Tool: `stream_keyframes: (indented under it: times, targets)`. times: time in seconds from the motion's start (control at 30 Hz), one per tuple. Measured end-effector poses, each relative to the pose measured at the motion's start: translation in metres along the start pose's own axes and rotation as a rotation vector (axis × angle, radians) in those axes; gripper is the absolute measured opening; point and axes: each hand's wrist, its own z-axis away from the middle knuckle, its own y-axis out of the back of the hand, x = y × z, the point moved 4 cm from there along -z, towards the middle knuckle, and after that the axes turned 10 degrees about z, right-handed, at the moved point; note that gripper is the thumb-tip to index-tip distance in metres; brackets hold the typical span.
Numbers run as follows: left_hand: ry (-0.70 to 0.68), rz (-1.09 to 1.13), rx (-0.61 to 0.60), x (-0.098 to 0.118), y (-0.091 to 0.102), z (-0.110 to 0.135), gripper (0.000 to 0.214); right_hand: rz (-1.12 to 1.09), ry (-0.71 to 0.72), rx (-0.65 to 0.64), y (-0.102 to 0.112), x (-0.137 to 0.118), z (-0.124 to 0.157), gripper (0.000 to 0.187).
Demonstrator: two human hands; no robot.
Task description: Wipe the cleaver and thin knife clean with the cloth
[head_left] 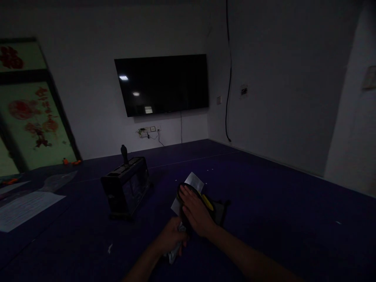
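At twelve o'clock, a rounded, black, yellow-edged device (207, 202) sits over a smooth pale sheet (194, 181). My right hand (195, 209) lies flat on the device, fingers extended; at seven o'clock, my left hand (172, 235) curls around crumpled whitish material (174, 253).

We see the desk (279, 223) as smooth and matt, under a black box (127, 188) with a glossy side panel. Right of the box, a flat sheet (195, 181) has a smooth metallic sheen; the wrapping (173, 255) in the left hand (172, 236) looks crumpled and shiny. Left of the box we see matt paper (31, 208) and clear plastic film (60, 180); beyond it, a glossy television screen (167, 86) on a matt wall (158, 29).
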Motion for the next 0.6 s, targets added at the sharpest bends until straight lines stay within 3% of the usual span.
stream_keyframes:
  times: [0.33, 0.6]
  targets:
    - [0.001, 0.048, 0.041, -0.003, 0.004, 0.000, 0.011, 0.032, -0.167, 0.087, -0.013, 0.014, 0.006, 0.051]
    - [-0.038, 0.087, 0.045, -0.006, 0.007, -0.002, 0.015, 0.030, -0.227, 0.073, -0.018, 0.017, 0.009, 0.054]
